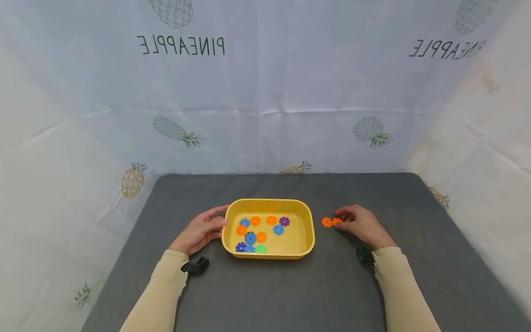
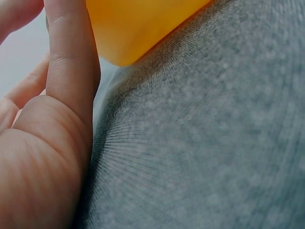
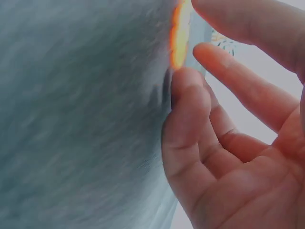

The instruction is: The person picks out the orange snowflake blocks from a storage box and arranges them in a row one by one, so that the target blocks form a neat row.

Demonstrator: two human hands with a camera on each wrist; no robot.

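A yellow tray (image 1: 300, 233) stands on the dark table with several notched plastic discs in it: orange, blue, purple and green. My left hand (image 1: 202, 230) rests at the tray's left end, its fingers and thumb fairly straight along the outer wall. In the left wrist view, the thumb (image 2: 71, 62) overlaps the tray's corner (image 2: 138, 28). Two orange notched discs (image 1: 327, 222) lie side by side right of the tray. My right hand (image 1: 360, 223) pinches the right one between thumb and fingertips. From the right wrist, that orange disc (image 3: 179, 38) shows edge-on by the thumb tip.
The grey table (image 1: 265, 295) extends around the tray, its far edge against a white cloth (image 1: 265, 138) printed with pineapples. Cloth also hangs at both sides. A dark band (image 1: 196, 266) circles the left wrist, another dark green one (image 1: 364, 256) the right.
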